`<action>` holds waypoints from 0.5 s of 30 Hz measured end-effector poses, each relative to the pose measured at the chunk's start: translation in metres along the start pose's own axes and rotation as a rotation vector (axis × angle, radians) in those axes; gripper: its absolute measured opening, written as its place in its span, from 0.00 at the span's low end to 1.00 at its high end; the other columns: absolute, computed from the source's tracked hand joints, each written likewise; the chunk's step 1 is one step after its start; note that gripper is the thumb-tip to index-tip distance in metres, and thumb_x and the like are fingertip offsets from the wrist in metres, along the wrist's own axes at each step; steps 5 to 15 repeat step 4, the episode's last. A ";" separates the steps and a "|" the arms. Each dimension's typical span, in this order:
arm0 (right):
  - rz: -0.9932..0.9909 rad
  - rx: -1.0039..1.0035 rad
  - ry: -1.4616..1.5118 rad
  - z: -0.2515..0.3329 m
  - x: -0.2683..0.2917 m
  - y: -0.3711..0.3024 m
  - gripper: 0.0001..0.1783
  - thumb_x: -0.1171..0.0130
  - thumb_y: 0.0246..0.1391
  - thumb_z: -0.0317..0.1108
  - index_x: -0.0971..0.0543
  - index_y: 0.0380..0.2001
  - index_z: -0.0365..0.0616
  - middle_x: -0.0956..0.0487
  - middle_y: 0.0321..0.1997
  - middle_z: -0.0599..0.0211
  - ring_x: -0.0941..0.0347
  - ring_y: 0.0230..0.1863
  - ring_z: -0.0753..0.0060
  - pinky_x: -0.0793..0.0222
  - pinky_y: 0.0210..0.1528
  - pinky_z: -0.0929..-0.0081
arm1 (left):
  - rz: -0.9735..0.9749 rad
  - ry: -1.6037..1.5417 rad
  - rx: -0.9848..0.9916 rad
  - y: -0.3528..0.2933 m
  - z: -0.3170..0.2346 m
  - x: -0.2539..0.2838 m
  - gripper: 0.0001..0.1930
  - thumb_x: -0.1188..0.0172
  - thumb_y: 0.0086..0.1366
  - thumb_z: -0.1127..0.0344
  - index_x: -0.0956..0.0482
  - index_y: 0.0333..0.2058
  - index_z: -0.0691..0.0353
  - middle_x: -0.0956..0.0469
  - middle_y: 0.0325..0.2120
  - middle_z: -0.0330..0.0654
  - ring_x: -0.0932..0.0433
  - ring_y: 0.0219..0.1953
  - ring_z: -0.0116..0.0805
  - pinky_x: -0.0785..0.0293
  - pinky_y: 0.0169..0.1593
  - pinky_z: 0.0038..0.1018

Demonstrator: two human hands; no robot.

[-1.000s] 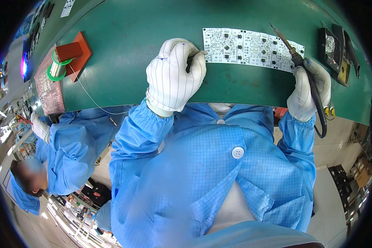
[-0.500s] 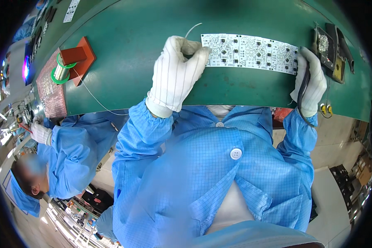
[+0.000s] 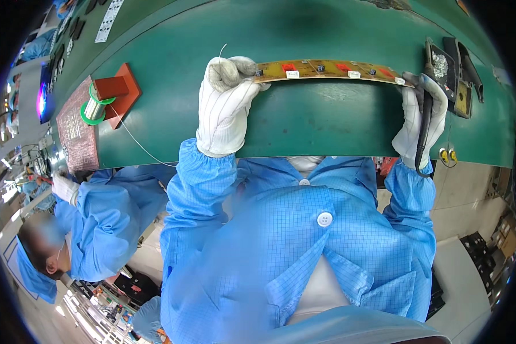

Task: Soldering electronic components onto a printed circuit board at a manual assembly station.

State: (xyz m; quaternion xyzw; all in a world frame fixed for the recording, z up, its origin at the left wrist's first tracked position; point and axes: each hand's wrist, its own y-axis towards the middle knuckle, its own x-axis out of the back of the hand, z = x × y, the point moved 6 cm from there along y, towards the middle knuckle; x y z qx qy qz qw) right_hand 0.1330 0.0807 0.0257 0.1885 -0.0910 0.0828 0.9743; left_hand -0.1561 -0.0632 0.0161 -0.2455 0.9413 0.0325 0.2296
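A long circuit board strip (image 3: 327, 70) is held up between my two white-gloved hands. Its yellow-brown face, with white connectors, small black parts and red patches, is turned toward me. My left hand (image 3: 223, 109) pinches the left end, and a thin solder wire (image 3: 221, 50) sticks up from its curled fingers. At the other end, my right hand (image 3: 413, 123) grips the board between thumb and fingers. A black soldering iron (image 3: 425, 123) with its cable also lies in that right hand, running down past the wrist; its tip cannot be made out.
On the left of the green bench (image 3: 183, 51) stand a solder spool (image 3: 93, 110) on a red-brown stand (image 3: 129, 92) and a pink bubble-wrap sheet (image 3: 77, 132). A black tray (image 3: 441, 66) of metallic bits and a holder (image 3: 470, 74) sit right. A co-worker (image 3: 109, 223) works at left.
The board has tipped from its white face to its yellow-brown face, still held at both ends. My left hand has shifted left and slightly down with it.
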 end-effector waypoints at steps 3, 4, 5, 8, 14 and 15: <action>0.009 -0.029 -0.003 -0.002 0.003 0.000 0.19 0.42 0.60 0.25 0.31 0.54 0.41 0.20 0.48 0.50 0.22 0.51 0.64 0.27 0.54 0.73 | 0.027 0.000 -0.005 0.000 0.002 0.002 0.17 0.34 0.57 0.75 0.37 0.36 0.61 0.28 0.41 0.47 0.23 0.43 0.38 0.24 0.49 0.32; 0.010 -0.050 0.018 -0.003 0.003 0.000 0.20 0.42 0.60 0.26 0.32 0.54 0.41 0.20 0.49 0.50 0.23 0.52 0.63 0.27 0.55 0.71 | 0.022 0.002 0.003 0.001 0.004 0.002 0.17 0.34 0.57 0.75 0.37 0.36 0.61 0.28 0.41 0.47 0.23 0.43 0.38 0.24 0.49 0.32; 0.010 -0.050 0.018 -0.003 0.003 0.000 0.20 0.42 0.60 0.26 0.32 0.54 0.41 0.20 0.49 0.50 0.23 0.52 0.63 0.27 0.55 0.71 | 0.022 0.002 0.003 0.001 0.004 0.002 0.17 0.34 0.57 0.75 0.37 0.36 0.61 0.28 0.41 0.47 0.23 0.43 0.38 0.24 0.49 0.32; 0.010 -0.050 0.018 -0.003 0.003 0.000 0.20 0.42 0.60 0.26 0.32 0.54 0.41 0.20 0.49 0.50 0.23 0.52 0.63 0.27 0.55 0.71 | 0.022 0.002 0.003 0.001 0.004 0.002 0.17 0.34 0.57 0.75 0.37 0.36 0.61 0.28 0.41 0.47 0.23 0.43 0.38 0.24 0.49 0.32; 0.010 -0.050 0.018 -0.003 0.003 0.000 0.20 0.42 0.60 0.26 0.32 0.54 0.41 0.20 0.49 0.50 0.23 0.52 0.63 0.27 0.55 0.71 | 0.022 0.002 0.003 0.001 0.004 0.002 0.17 0.34 0.57 0.75 0.37 0.36 0.61 0.28 0.41 0.47 0.23 0.43 0.38 0.24 0.49 0.32; 0.010 -0.050 0.018 -0.003 0.003 0.000 0.20 0.42 0.60 0.26 0.32 0.54 0.41 0.20 0.49 0.50 0.23 0.52 0.63 0.27 0.55 0.71 | 0.022 0.002 0.003 0.001 0.004 0.002 0.17 0.34 0.57 0.75 0.37 0.36 0.61 0.28 0.41 0.47 0.23 0.43 0.38 0.24 0.49 0.32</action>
